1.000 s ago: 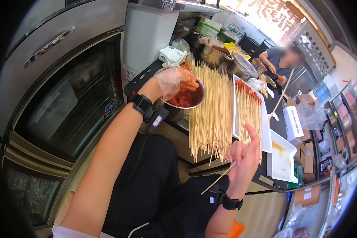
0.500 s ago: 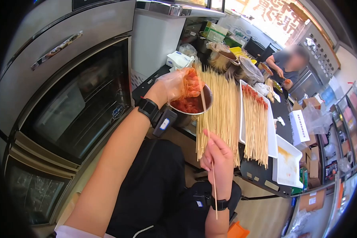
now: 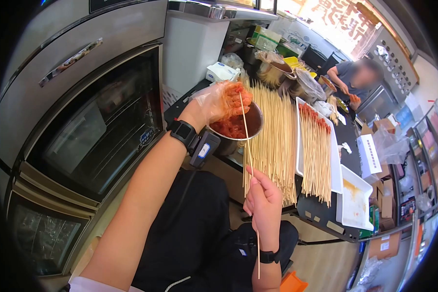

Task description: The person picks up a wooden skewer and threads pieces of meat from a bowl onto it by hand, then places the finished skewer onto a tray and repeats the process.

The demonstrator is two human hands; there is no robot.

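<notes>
My left hand (image 3: 218,103), in a clear plastic glove, is closed around red, sauce-coated meat (image 3: 238,97) above the rim of a metal pot (image 3: 256,130). More of the red meat lies inside that pot. A long bamboo skewer (image 3: 248,151) is pinched between the thumb and fingers of my bare right hand (image 3: 264,197). Its upper tip reaches the meat in my left hand, and its lower end runs down past my right wrist. To the right of the pot spreads a thick layer of bare bamboo skewers (image 3: 275,141).
A white tray (image 3: 337,182) holds rows of skewers tipped with red meat. Beside it sits another white tray (image 3: 356,214) with yellowish liquid. Across the table a person (image 3: 357,78) works with their hands. A glass-fronted appliance (image 3: 97,126) stands on my left; tissues (image 3: 222,72) lie behind the pot.
The skewer in my right hand has swung left and up, so its tip now meets the meat in my left hand. The left hand has stayed nearly in place.
</notes>
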